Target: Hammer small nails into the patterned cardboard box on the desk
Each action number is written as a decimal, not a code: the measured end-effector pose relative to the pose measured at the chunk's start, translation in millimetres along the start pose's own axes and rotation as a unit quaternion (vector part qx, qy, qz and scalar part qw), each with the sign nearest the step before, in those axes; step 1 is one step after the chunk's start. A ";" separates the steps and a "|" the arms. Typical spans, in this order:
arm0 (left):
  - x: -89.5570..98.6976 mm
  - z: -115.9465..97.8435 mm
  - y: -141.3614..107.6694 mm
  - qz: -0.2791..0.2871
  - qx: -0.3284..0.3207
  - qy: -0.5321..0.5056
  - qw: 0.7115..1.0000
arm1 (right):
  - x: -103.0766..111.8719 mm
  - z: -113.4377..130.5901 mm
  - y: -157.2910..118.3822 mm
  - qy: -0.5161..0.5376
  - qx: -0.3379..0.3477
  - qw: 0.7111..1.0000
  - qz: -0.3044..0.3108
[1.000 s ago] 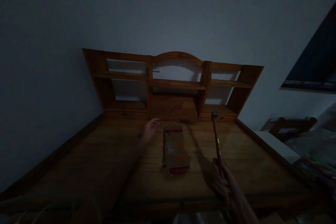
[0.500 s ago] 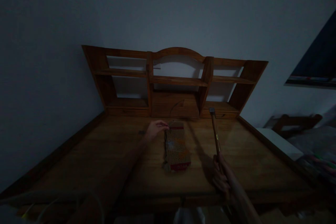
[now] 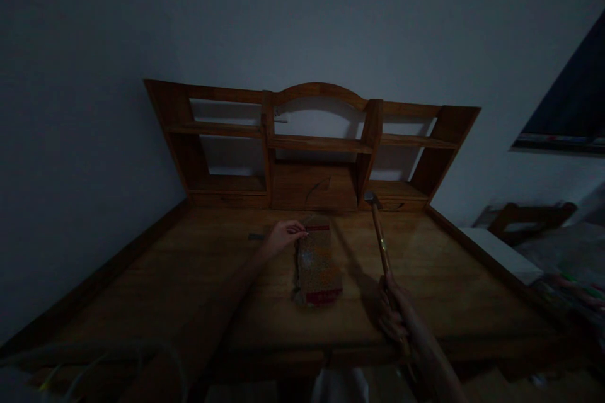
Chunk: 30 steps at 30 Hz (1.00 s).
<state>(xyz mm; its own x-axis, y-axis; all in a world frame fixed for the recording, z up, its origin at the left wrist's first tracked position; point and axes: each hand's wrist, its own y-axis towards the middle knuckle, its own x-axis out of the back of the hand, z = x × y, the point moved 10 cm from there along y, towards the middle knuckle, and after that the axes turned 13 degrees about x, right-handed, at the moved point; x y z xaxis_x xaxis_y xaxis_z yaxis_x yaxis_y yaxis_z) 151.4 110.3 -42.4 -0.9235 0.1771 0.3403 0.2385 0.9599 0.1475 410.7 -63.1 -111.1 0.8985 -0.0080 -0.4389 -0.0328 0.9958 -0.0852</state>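
Note:
A worn piece of cardboard [image 3: 320, 264] with red bands lies flat on the wooden desk [image 3: 189, 277]. At its upper left edge is my left hand [image 3: 286, 234], thumb and fingertips pinched together; whatever they hold is too small to make out. My right hand [image 3: 394, 312] is wrapped round the wooden handle of a hammer [image 3: 382, 242], right of the cardboard. The hammer's metal head [image 3: 371, 196] is raised and points away from me, in front of the shelf's drawers. A small dark flat object [image 3: 256, 237] lies left of my left hand.
A wooden shelf unit [image 3: 321, 145] with several compartments stands along the back of the desk. At the right are a white surface [image 3: 501, 255], a wooden chair back [image 3: 534, 217] and plastic-wrapped items. A pale curved rim shows at the lower left.
The hammer head has swung slightly left, and my right hand has shifted a little left with it. My left hand stays at the cardboard's edge, slightly lower.

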 end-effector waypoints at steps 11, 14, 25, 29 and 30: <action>-9.0 0.9 0.5 0.003 -0.028 0.039 0.999 | -9.5 5.6 -3.1 0.024 0.008 1.000 0.012; -9.9 4.7 1.9 0.005 -0.021 0.027 0.999 | -8.5 3.3 -1.9 0.037 0.007 0.999 0.015; -9.6 7.5 2.3 0.015 -0.001 -0.011 1.000 | 2.3 -1.6 -1.3 0.013 -0.001 1.000 -0.019; -9.2 7.1 2.0 0.014 0.005 -0.027 1.000 | -3.6 -0.8 -1.8 -0.016 0.006 1.000 -0.007; -9.0 7.0 2.0 0.012 0.007 -0.025 1.000 | -3.9 0.7 -1.7 -0.029 0.010 0.999 -0.013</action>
<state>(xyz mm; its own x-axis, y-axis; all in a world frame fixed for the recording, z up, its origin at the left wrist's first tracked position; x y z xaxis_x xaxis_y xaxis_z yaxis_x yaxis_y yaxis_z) 158.1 112.2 -51.7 -0.9314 0.2110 0.2965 0.2576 0.9578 0.1275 407.6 -64.8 -108.6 0.9231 -0.0291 -0.3834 -0.0012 0.9969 -0.0785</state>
